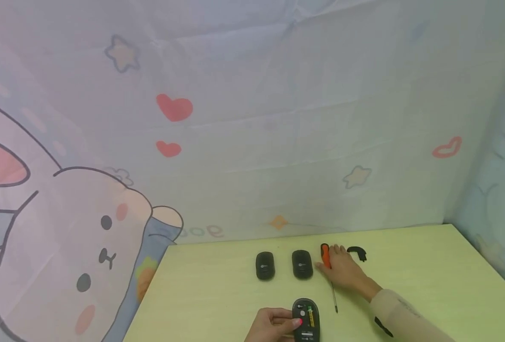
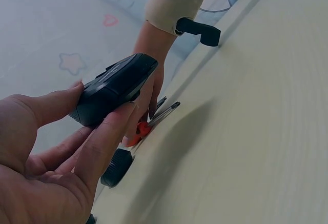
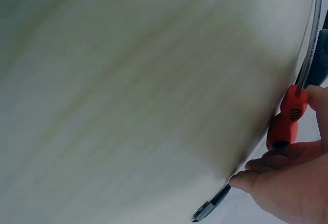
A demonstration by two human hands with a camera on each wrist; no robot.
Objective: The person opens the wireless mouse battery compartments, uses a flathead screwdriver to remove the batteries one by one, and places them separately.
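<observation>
In the head view my left hand (image 1: 271,326) holds a black computer mouse (image 1: 306,330), underside up, thumb on its edge. A yellow-green battery (image 1: 310,317) shows in its uncovered slot. In the left wrist view the same mouse (image 2: 115,88) is pinched between thumb and fingers above the table. My right hand (image 1: 345,269) lies over an orange-and-black screwdriver (image 1: 325,256) flat on the table. In the right wrist view the thumb touches the orange handle (image 3: 289,114), while the fingers reach past its butt. Near those fingertips lies a curved black cover (image 1: 357,251).
Two black mice stand upright side by side toward the back, the left mouse (image 1: 265,266) and the right mouse (image 1: 302,264). Another black piece (image 1: 383,327) shows beside the right sleeve (image 1: 399,311). A printed cloth (image 1: 252,142) hangs behind the pale yellow table (image 1: 201,294).
</observation>
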